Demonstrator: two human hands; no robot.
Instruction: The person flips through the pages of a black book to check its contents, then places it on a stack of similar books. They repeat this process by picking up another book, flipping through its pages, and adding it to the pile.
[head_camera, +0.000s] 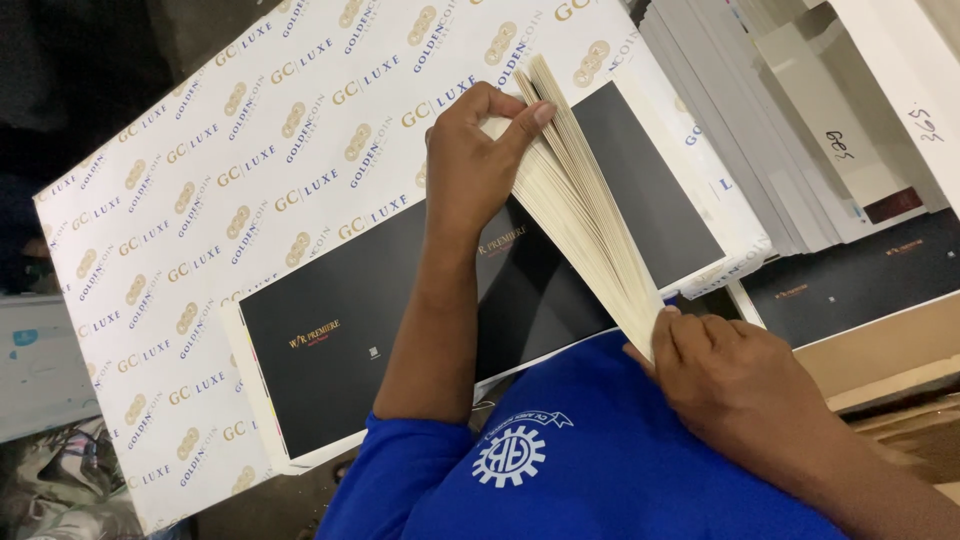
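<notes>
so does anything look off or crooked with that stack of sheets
Nothing looks damaged. The cream-edged stack of printed sheets is bent up and fanned between the left hand and right hand, not lying flat on the black printed sheet below. That fanning looks deliberate.

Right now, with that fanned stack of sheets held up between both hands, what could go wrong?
1. The stack of cream sheets is gripped only at its ends, by the left hand on top and the right hand below; loose sheets might slip out and scatter.
2. Its fanned edges run along the fingers, so a paper cut seems possible.
3. Dropped sheets could scuff the glossy black printed sheet underneath.
</notes>
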